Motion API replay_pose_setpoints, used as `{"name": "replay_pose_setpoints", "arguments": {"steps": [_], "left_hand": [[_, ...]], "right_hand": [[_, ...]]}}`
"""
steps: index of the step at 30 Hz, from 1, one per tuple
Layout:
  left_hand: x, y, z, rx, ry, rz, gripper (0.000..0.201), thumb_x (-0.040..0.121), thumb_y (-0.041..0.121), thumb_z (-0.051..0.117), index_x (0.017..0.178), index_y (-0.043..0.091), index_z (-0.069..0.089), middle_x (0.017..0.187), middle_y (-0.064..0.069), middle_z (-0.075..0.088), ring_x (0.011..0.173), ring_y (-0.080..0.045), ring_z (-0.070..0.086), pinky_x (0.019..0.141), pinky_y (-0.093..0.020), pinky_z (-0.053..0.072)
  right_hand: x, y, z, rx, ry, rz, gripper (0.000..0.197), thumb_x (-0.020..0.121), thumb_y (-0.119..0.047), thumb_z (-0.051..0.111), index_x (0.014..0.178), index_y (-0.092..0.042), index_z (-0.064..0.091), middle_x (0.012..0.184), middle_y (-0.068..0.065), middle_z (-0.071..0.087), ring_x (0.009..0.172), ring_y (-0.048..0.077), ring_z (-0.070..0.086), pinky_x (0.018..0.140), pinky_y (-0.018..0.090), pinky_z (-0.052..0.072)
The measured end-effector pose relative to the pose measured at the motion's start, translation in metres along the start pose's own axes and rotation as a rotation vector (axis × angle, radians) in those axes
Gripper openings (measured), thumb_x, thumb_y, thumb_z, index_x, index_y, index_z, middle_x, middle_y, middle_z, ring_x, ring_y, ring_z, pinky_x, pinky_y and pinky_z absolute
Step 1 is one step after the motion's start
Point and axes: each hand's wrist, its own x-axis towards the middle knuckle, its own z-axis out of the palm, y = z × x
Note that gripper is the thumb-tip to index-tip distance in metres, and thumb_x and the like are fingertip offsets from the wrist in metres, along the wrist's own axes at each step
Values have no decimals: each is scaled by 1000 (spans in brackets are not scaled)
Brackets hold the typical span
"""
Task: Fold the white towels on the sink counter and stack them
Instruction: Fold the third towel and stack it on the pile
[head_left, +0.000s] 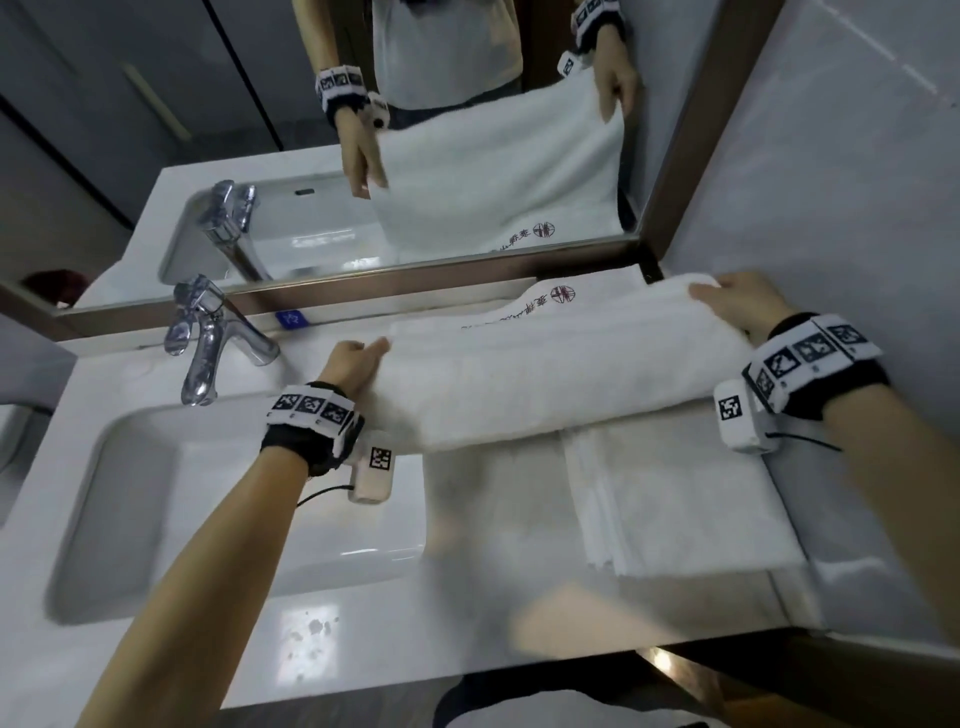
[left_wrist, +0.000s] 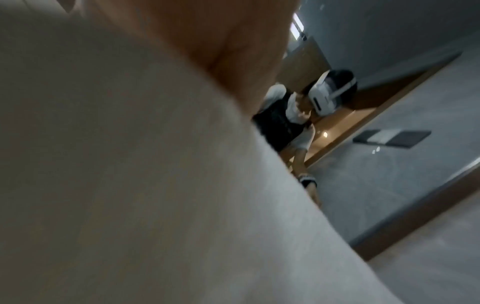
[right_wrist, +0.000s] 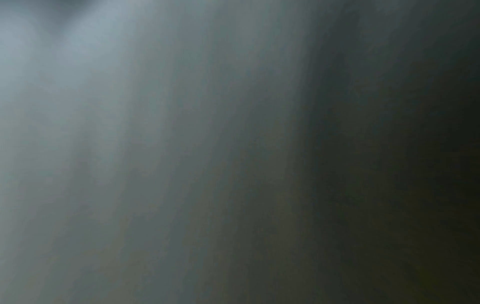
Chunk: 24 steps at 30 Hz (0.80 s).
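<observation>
A large white towel (head_left: 545, 379) with red lettering near its far edge is stretched across the back of the sink counter (head_left: 311, 649), its near part doubled over. My left hand (head_left: 358, 361) pinches its left end, and my right hand (head_left: 732, 304) grips its right end beside the wall. A folded white towel (head_left: 685, 499) lies flat on the counter in front, below my right wrist. In the left wrist view the towel (left_wrist: 130, 164) fills most of the frame under my left hand (left_wrist: 221, 41). The right wrist view is a grey blur.
A sink basin (head_left: 182, 493) takes up the counter's left half, with a chrome faucet (head_left: 208, 338) behind it. A mirror (head_left: 415, 156) runs along the back and reflects the towel and hands. A grey wall (head_left: 857, 182) closes the right side.
</observation>
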Motion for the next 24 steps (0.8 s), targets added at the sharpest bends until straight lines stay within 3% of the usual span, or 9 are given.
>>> {"name": "replay_pose_setpoints", "arguments": {"steps": [3, 7, 10, 13, 16, 18, 20, 22, 24], "left_hand": [[-11, -30, 18, 25, -156, -126, 32, 92, 24, 58, 95, -8, 61, 94, -20, 62, 84, -24, 53, 72, -35, 44], [-38, -65, 47, -118, -285, -274, 39, 94, 16, 54, 121, -12, 51, 128, -26, 55, 103, -29, 55, 91, -41, 47], [-52, -80, 57, -210, -290, -262, 39, 95, 23, 53, 122, -6, 53, 121, -21, 59, 99, -27, 57, 83, -35, 48], [-64, -92, 56, -297, -273, -194, 37, 92, 29, 57, 113, -2, 58, 101, -13, 62, 79, -18, 59, 65, -24, 47], [-76, -105, 53, -299, -318, -93, 37, 86, 29, 66, 114, 4, 63, 106, -7, 68, 94, -17, 64, 79, -25, 47], [-86, -110, 53, -187, -322, 5, 35, 82, 25, 70, 113, 9, 64, 108, -3, 68, 97, -16, 63, 85, -24, 44], [-91, -113, 52, -144, -283, 116, 34, 85, 19, 68, 116, 8, 61, 110, -3, 66, 98, -16, 62, 86, -24, 43], [-93, -104, 45, -171, -218, 221, 31, 90, 17, 61, 118, 7, 57, 109, -4, 64, 97, -17, 61, 82, -23, 47], [-90, -88, 36, -235, -100, 253, 17, 92, 16, 57, 105, 4, 56, 97, -7, 64, 83, -17, 61, 67, -16, 50]], "right_hand": [[-11, 23, 9, -44, -76, 99, 36, 86, -27, 65, 103, 5, 62, 99, 19, 62, 92, 30, 59, 83, 37, 46], [-42, 56, 22, 17, -92, 147, 24, 86, -21, 66, 70, -4, 58, 74, 8, 59, 88, 26, 57, 77, 33, 41], [-64, 68, 21, 96, -42, 142, 42, 87, -31, 64, 94, 10, 63, 97, 21, 68, 99, 33, 63, 87, 41, 48], [-81, 77, 18, 123, -38, 73, 48, 85, -39, 65, 96, 8, 65, 102, 14, 70, 96, 25, 65, 75, 32, 46], [-94, 86, 16, 124, -62, 21, 33, 84, -38, 65, 80, -4, 68, 84, 6, 69, 80, 20, 64, 63, 28, 47], [-101, 90, 17, 103, -50, -33, 26, 87, -31, 64, 87, -5, 67, 90, 13, 70, 87, 27, 64, 74, 36, 52], [-106, 91, 18, 129, -20, -104, 18, 91, -24, 60, 91, -6, 62, 95, 16, 67, 86, 20, 63, 75, 26, 50], [-109, 82, 16, 142, 46, -171, 9, 93, -22, 57, 90, -13, 57, 90, 8, 63, 77, 7, 59, 64, 15, 45], [-108, 68, 12, 153, 102, -215, 9, 94, -23, 55, 91, -14, 55, 93, 7, 61, 82, 14, 55, 66, 22, 41]]}}
